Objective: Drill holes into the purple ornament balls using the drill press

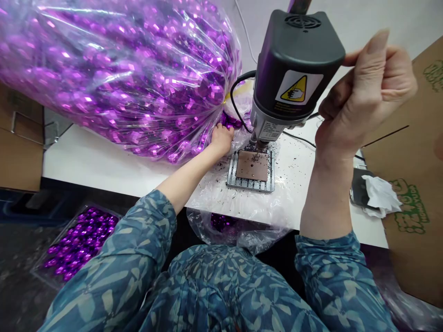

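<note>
My left hand (222,138) reaches to the tied neck of a big clear plastic bag (138,78) full of shiny purple faceted balls. Its fingers curl down beside some purple pieces (231,121); what they grip is hidden. Up at the right side of a small black bench drill press (297,60), my right hand (368,87) is closed, fingers curled towards the machine. Whatever it holds lies out of sight behind the fingers. Under the drill head, a brown square plate (252,165) with a small hole rests on the slotted metal base (251,185).
Dark shavings are scattered over the white table (97,150) and the plastic sheet around the base. A tray of purple balls (81,240) sits low on the left. At right are a phone (359,189), crumpled tissue (382,193) and a cardboard box (411,161). Clear plastic (256,240) hangs over the front edge.
</note>
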`<action>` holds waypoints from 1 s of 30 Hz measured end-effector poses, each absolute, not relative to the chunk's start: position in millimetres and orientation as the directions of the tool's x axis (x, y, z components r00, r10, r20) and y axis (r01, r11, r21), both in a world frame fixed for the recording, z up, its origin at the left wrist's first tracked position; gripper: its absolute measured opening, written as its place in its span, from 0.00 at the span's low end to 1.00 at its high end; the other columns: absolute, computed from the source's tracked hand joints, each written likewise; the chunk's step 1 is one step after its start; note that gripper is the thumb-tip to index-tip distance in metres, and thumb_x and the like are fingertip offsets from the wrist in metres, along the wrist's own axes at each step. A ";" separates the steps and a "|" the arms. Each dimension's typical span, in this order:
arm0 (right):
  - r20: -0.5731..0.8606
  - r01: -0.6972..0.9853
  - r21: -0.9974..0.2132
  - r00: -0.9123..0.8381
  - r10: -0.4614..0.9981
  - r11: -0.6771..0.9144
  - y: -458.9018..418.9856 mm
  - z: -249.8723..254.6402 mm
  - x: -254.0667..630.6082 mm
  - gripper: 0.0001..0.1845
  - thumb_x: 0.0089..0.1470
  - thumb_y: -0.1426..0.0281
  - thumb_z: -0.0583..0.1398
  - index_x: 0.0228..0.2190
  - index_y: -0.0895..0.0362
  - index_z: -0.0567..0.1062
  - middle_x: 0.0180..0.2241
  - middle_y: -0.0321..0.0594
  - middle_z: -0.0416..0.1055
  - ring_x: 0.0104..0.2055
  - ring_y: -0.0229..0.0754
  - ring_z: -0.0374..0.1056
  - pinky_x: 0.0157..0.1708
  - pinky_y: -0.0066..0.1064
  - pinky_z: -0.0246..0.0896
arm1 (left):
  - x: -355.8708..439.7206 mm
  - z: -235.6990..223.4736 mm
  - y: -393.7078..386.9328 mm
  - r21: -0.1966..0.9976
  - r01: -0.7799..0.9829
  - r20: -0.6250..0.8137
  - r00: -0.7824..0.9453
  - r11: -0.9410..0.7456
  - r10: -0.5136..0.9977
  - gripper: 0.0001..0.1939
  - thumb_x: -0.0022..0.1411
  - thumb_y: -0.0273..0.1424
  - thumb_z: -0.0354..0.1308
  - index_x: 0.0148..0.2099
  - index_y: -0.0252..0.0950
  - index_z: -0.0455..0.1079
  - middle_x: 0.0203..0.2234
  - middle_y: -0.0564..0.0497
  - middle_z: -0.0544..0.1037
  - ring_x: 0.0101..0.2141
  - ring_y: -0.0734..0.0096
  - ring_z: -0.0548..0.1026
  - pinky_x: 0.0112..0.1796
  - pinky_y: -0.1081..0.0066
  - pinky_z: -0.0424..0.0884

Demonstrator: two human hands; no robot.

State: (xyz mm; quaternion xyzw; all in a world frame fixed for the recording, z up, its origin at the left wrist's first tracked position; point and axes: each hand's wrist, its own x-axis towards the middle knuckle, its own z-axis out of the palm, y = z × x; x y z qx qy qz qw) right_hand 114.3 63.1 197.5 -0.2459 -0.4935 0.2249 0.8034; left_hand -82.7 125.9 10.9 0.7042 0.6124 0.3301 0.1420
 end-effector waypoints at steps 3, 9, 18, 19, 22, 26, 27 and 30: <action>0.688 -0.103 -0.614 0.418 0.594 0.783 61.6 198.2 112.0 0.24 0.42 0.48 0.65 0.20 0.56 0.71 0.11 0.24 0.50 0.11 0.26 0.45 0.12 0.29 0.30 | -99.9 23.5 92.9 0.760 0.603 0.333 -0.040 -0.243 0.942 0.25 0.57 0.27 0.71 0.57 0.37 0.74 0.56 0.38 0.79 0.62 0.44 0.73 0.65 0.46 0.68; 0.703 -0.050 -0.612 0.423 0.572 0.789 61.6 197.9 109.9 0.23 0.43 0.47 0.63 0.20 0.56 0.72 0.12 0.26 0.49 0.12 0.25 0.46 0.14 0.30 0.33 | -108.3 42.2 9.6 0.950 -0.308 -0.041 0.057 0.057 0.998 0.19 0.67 0.37 0.63 0.58 0.36 0.74 0.50 0.40 0.83 0.53 0.58 0.82 0.56 0.58 0.81; 0.681 -0.083 -0.621 0.435 0.589 0.779 61.2 199.0 110.5 0.25 0.39 0.46 0.64 0.20 0.56 0.71 0.11 0.24 0.50 0.12 0.26 0.45 0.14 0.30 0.32 | -84.2 19.5 -7.0 0.741 -0.604 -0.237 0.174 0.294 0.956 0.14 0.67 0.30 0.68 0.54 0.34 0.77 0.51 0.43 0.84 0.53 0.62 0.83 0.56 0.61 0.81; 0.672 -0.088 -0.632 0.433 0.601 0.770 60.4 199.6 110.1 0.26 0.37 0.46 0.64 0.19 0.56 0.70 0.11 0.24 0.50 0.12 0.26 0.45 0.13 0.29 0.32 | -82.5 16.7 -6.8 0.765 -0.579 -0.219 0.178 0.282 0.959 0.17 0.66 0.28 0.69 0.56 0.36 0.76 0.52 0.44 0.84 0.51 0.63 0.84 0.55 0.62 0.82; 0.656 -0.108 -0.641 0.436 0.616 0.760 59.2 200.8 108.8 0.27 0.34 0.45 0.65 0.19 0.57 0.69 0.10 0.22 0.52 0.11 0.26 0.46 0.12 0.27 0.33 | -79.8 9.6 -6.9 0.826 -0.484 -0.188 0.248 0.289 0.950 0.26 0.67 0.33 0.69 0.66 0.43 0.72 0.53 0.45 0.83 0.42 0.66 0.86 0.46 0.64 0.85; 0.671 -0.109 -0.615 0.447 0.591 0.781 61.4 198.8 108.5 0.29 0.37 0.43 0.63 0.19 0.57 0.68 0.10 0.23 0.50 0.11 0.25 0.45 0.12 0.27 0.32 | -80.8 3.1 -4.0 0.867 -0.408 -0.183 0.271 0.285 0.945 0.25 0.73 0.44 0.63 0.68 0.49 0.70 0.56 0.44 0.81 0.42 0.62 0.86 0.44 0.59 0.86; 0.677 -0.094 -0.617 0.444 0.588 0.781 62.0 197.9 108.8 0.29 0.38 0.42 0.62 0.20 0.56 0.69 0.11 0.23 0.50 0.11 0.25 0.45 0.12 0.27 0.33 | -81.2 1.8 -2.6 0.867 -0.418 -0.182 0.242 0.272 0.953 0.23 0.74 0.47 0.60 0.67 0.48 0.72 0.56 0.43 0.81 0.46 0.59 0.86 0.46 0.57 0.86; 0.685 -0.082 -0.617 0.434 0.586 0.783 63.1 195.6 109.7 0.31 0.38 0.39 0.62 0.20 0.56 0.69 0.11 0.23 0.50 0.12 0.25 0.46 0.12 0.27 0.34 | -81.1 -2.3 1.5 0.862 -0.432 -0.218 0.154 0.264 0.964 0.25 0.74 0.53 0.59 0.63 0.46 0.74 0.55 0.42 0.83 0.50 0.55 0.84 0.47 0.53 0.86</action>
